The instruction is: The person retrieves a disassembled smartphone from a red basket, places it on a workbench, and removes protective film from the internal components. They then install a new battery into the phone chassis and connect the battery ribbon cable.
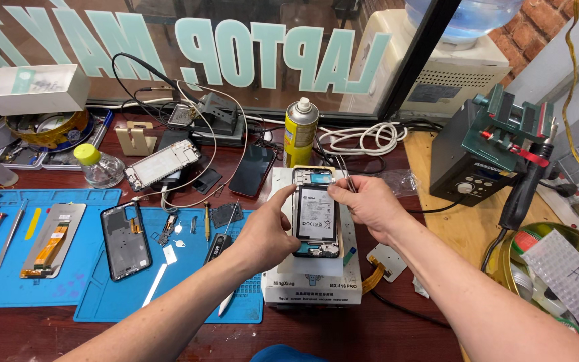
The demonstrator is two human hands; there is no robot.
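An opened black phone (315,213) with its battery showing lies on a white heating plate machine (311,285) in the middle. My left hand (266,231) grips the phone's left edge. On the phone's upper right side, my right hand (370,201) pinches thin metal tweezers (348,178) with their tips near the phone's top right corner.
A blue mat (102,288) holds a black back cover (124,240), a screen panel with orange flex (53,240), small tools and screws. Behind stand a yellow spray can (300,133), another dismantled phone (162,163), a dark phone (252,169), cables and a soldering station (467,155).
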